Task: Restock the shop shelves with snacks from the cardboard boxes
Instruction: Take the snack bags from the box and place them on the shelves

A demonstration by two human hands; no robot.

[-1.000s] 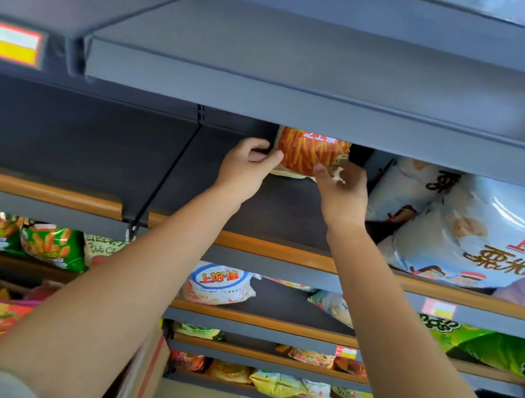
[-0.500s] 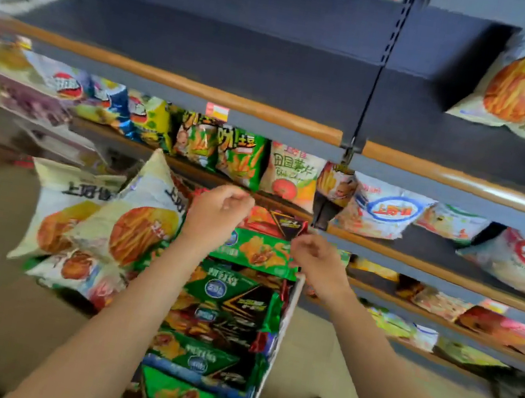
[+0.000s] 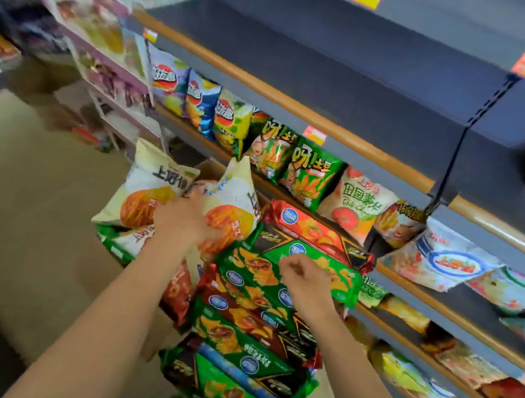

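Hands have come down from the upper shelf, where a second ago they were seating an orange-printed crisp bag, and now work over the open cardboard box (image 3: pixel 161 338) heaped with snack packets on the floor in front of the shelving. Left hand (image 3: pixel 186 219) lies on a puffy cream crisp bag with an orange picture (image 3: pixel 235 208) standing at the far left of that box; its fingers reach onto the bag, but blur hides whether they have closed on it, so I cannot tell if it is gripped. Right hand (image 3: pixel 305 275) hovers over the flat green foil packets (image 3: pixel 262 275) stacked in the box's right side, fingers loosely curled and holding nothing. A second cream bag (image 3: pixel 148 190) leans just left of the first. Above and behind the box, the dark grey shelf with a wooden front edge (image 3: pixel 309 78) is bare along most of its length, while the tier just behind the box holds green and yellow bags (image 3: pixel 310 172). One bag placed, the next pick looks under way, and much stock remains in the box.
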